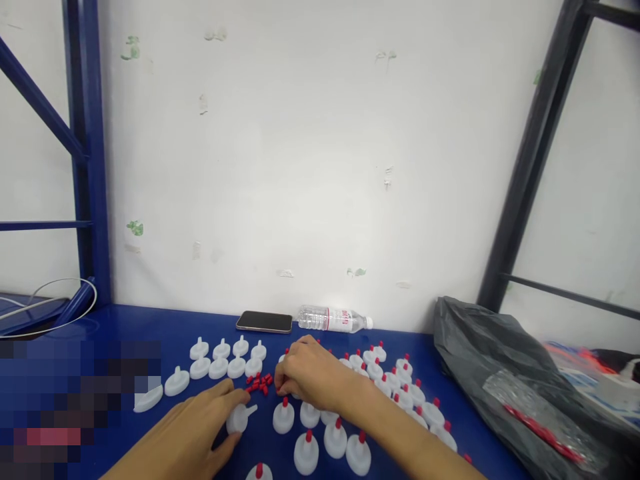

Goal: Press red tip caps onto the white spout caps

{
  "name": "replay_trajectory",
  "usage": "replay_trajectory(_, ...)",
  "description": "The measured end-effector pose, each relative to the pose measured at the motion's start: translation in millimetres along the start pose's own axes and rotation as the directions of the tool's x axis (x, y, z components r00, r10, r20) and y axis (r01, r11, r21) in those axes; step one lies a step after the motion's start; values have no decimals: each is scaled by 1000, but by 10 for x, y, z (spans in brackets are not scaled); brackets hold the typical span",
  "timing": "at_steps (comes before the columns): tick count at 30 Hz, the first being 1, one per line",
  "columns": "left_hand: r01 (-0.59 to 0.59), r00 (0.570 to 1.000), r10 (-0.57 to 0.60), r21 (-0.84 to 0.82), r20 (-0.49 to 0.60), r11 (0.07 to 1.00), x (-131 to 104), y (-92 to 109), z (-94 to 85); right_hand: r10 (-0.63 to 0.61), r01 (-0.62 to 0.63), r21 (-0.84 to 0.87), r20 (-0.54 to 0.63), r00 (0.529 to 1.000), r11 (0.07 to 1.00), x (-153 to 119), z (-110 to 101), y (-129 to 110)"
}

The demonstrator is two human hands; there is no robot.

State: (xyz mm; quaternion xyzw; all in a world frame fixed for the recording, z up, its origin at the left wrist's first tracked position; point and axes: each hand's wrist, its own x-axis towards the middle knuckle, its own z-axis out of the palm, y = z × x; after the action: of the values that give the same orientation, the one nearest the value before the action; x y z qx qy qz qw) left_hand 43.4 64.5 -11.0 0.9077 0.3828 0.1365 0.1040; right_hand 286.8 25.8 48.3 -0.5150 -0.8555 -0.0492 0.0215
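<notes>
My left hand (pixel 213 420) is closed around a white nozzle cap (pixel 237 419), a round lid whose bare spout points right. My right hand (pixel 305 373) reaches across the middle with its fingertips pinched together; a bit of red at the tips looks like a small red tip cap (pixel 278 391). Between the hands lies a small pile of loose red tip caps (pixel 260 383). Behind my left hand, several white nozzle caps (pixel 219 368) with bare spouts stand in rows. Around and under my right forearm stand many white nozzle caps (pixel 306 455) with red tips.
A phone (pixel 265 321) and a clear plastic bottle (pixel 333 319) lie along the wall on the blue table (pixel 135 323). A black plastic bag (pixel 480 373) covers the right side, with a clear packet (pixel 540 420) on it. The lower left corner is pixelated.
</notes>
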Motion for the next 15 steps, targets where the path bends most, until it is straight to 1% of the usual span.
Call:
replay_trajectory(2, 15, 1000, -15, 20, 3, 1000, 10, -6, 7, -12, 12, -2, -9, 1000, 1000, -2, 14, 12)
replay_trajectory(4, 17, 1000, -18, 18, 18, 1000, 13, 33, -32, -22, 22, -1, -16, 1000, 1000, -3, 31, 28)
replay_trajectory(9, -15, 999, 17, -46, 44, 999, -10, 233, -232, -26, 26, 22, -20, 999, 999, -5, 45, 34)
replay_trajectory(12, -24, 998, 25, -28, 52, 999, -34, 311, -316, -26, 27, 55, -15, 1000, 998, -4, 2, 4)
replay_trajectory(15, -21, 996, 24, -42, 80, 999, -56, 346, -360, -30, 34, 97, -42, 999, 995, -21, -95, -17)
